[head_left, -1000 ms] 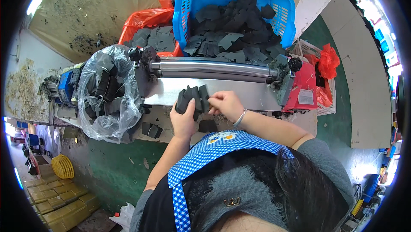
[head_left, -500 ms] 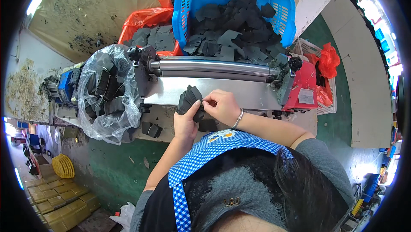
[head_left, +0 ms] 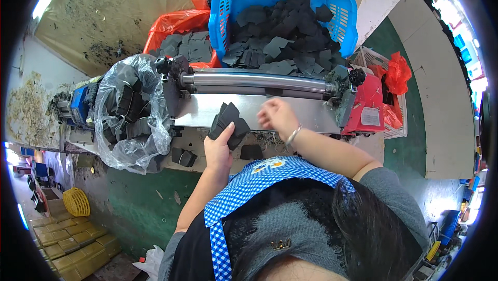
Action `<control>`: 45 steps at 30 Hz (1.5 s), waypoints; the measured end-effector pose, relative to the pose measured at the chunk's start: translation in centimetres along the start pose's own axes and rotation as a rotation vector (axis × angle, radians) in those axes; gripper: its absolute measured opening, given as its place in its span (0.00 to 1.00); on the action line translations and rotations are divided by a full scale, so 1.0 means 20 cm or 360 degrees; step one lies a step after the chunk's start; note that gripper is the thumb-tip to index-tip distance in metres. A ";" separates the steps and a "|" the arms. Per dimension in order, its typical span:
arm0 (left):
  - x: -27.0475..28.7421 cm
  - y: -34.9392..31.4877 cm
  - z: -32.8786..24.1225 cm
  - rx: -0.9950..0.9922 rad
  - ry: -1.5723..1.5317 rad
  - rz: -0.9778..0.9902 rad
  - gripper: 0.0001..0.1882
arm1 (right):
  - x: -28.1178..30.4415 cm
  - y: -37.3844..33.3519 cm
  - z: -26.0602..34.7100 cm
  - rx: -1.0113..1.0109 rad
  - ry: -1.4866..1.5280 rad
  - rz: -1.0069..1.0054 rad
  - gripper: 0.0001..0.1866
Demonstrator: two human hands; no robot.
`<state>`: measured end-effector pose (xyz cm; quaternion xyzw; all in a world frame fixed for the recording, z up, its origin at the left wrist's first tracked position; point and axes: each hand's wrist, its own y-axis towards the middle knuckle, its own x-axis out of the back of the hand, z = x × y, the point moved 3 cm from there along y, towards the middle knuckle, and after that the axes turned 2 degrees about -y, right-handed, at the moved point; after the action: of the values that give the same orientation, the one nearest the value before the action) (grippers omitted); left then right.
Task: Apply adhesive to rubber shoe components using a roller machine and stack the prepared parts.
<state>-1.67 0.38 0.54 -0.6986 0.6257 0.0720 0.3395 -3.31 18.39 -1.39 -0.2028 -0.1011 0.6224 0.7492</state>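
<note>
My left hand (head_left: 219,149) grips a fanned stack of thin black sheet pieces (head_left: 231,116), thumb on top, over the near edge of a shiny metal plate (head_left: 207,107). To its right, my right hand (head_left: 280,119) hovers over the plate with loosely bent fingers, slightly blurred, and nothing visible in them. Just beyond those fingers, a single black piece (head_left: 273,92) lies against the lower side of the steel roller (head_left: 244,80) of a machine. The machine's red end housing (head_left: 360,104) is on the right.
Behind the roller stands a blue basket (head_left: 220,22) heaped with black pieces, beside a red bag (head_left: 171,22) of more pieces. A clear plastic bag (head_left: 111,146) with black bundles sits left. Small black stacks (head_left: 183,157) lie at the near edge. A white crate (head_left: 399,130) stands right.
My right hand has left the stack and moved right and forward over the plate. A black piece now shows at the roller. My left hand keeps the stack and has shifted slightly left.
</note>
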 end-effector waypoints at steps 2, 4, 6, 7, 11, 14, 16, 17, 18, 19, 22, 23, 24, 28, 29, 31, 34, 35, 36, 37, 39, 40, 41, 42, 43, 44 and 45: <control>-0.01 -0.01 0.02 -0.0011 0.0010 -0.0033 0.13 | -0.11 -0.16 0.08 0.0916 -0.0746 0.0231 0.09; -0.03 -0.03 0.02 -0.0100 0.0087 0.0004 0.12 | -0.13 -0.20 0.11 0.1077 -0.1001 0.0190 0.08; -0.02 -0.03 0.02 -0.0077 0.0020 -0.0009 0.13 | -0.13 -0.20 0.12 0.1201 -0.1093 0.0186 0.08; -0.02 -0.03 0.02 -0.0059 0.0005 -0.0023 0.13 | -0.14 -0.20 0.13 0.1324 -0.1186 0.0181 0.08; -0.03 -0.02 0.01 -0.0020 -0.0036 -0.0034 0.14 | -0.10 -0.16 0.08 0.0715 -0.0803 0.0194 0.08; 0.00 0.01 -0.02 -0.0101 -0.0051 0.0024 0.15 | -0.02 -0.05 -0.02 -0.0306 0.0355 -0.0017 0.10; 0.01 0.01 -0.03 -0.0069 -0.0024 0.0001 0.15 | 0.05 0.06 -0.05 -0.0388 0.0458 -0.0062 0.12; 0.01 0.01 -0.03 -0.0114 0.0017 -0.0025 0.15 | 0.07 0.08 -0.03 -0.0374 0.0488 -0.0138 0.12; 0.02 0.01 -0.03 -0.0158 0.0060 -0.0050 0.15 | 0.08 0.09 -0.02 -0.0358 0.0520 -0.0215 0.12; 0.02 0.02 -0.01 -0.0157 0.0061 -0.0050 0.15 | 0.03 0.04 -0.01 -0.0332 0.0423 -0.0181 0.12; 0.00 0.02 0.02 -0.0162 0.0056 -0.0070 0.13 | -0.11 -0.12 0.04 0.0527 -0.0546 0.0419 0.12; -0.01 0.00 0.02 -0.0123 0.0018 -0.0038 0.13 | -0.13 -0.17 0.09 0.0763 -0.0853 0.0284 0.11; -0.02 -0.01 0.02 -0.0085 -0.0021 -0.0007 0.13 | -0.13 -0.17 0.08 0.0760 -0.0851 0.0284 0.11; -0.03 -0.02 0.00 0.0042 -0.0051 0.0011 0.11 | -0.12 -0.15 0.06 0.0864 -0.0970 0.0235 0.11; -0.03 -0.02 0.01 0.0040 -0.0052 0.0009 0.11 | -0.11 -0.13 0.02 0.0582 -0.0643 0.0296 0.11; -0.01 0.00 0.01 0.0000 -0.0114 -0.0066 0.11 | -0.10 -0.08 -0.03 0.0298 -0.0320 0.0357 0.12; 0.01 0.01 -0.02 -0.0077 -0.0021 -0.0008 0.13 | 0.02 0.02 -0.06 -0.0565 0.0491 -0.0064 0.11; 0.02 0.01 -0.02 -0.0092 -0.0003 -0.0033 0.13 | 0.05 0.05 -0.02 -0.0475 0.0502 -0.0137 0.11; 0.02 0.00 -0.02 -0.0092 -0.0004 -0.0031 0.13 | 0.07 0.05 0.00 -0.0385 0.0512 -0.0211 0.11; 0.00 0.00 -0.01 -0.0095 0.0006 -0.0035 0.12 | 0.05 0.04 0.00 -0.0300 0.0366 -0.0162 0.13; 0.00 0.00 0.01 -0.0103 0.0012 -0.0046 0.11 | -0.06 -0.08 0.02 -0.0012 -0.0050 0.0164 0.13; -0.01 -0.01 0.02 -0.0098 0.0002 -0.0022 0.12 | -0.12 -0.14 0.03 0.0279 -0.0465 0.0486 0.13; -0.02 -0.01 0.03 -0.0092 -0.0007 0.0000 0.12 | -0.14 -0.15 0.03 0.0280 -0.0464 0.0487 0.13; -0.02 -0.01 0.02 -0.0094 -0.0007 0.0000 0.12 | -0.15 -0.16 0.04 0.0451 -0.0568 0.0426 0.13; -0.03 -0.02 0.00 0.0003 -0.0059 0.0030 0.12 | -0.15 -0.16 0.05 0.0622 -0.0671 0.0363 0.12; -0.04 -0.03 -0.01 0.0099 -0.0111 0.0058 0.12 | -0.14 -0.16 0.04 0.0623 -0.0671 0.0364 0.12; -0.02 -0.01 0.01 0.0103 -0.0136 0.0044 0.12 | -0.13 -0.14 0.01 0.0486 -0.0561 0.0404 0.12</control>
<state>-1.47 0.90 0.72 -0.6750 0.6221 0.0861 0.3872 -1.44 15.58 0.30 0.0130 -0.1087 0.7450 0.6580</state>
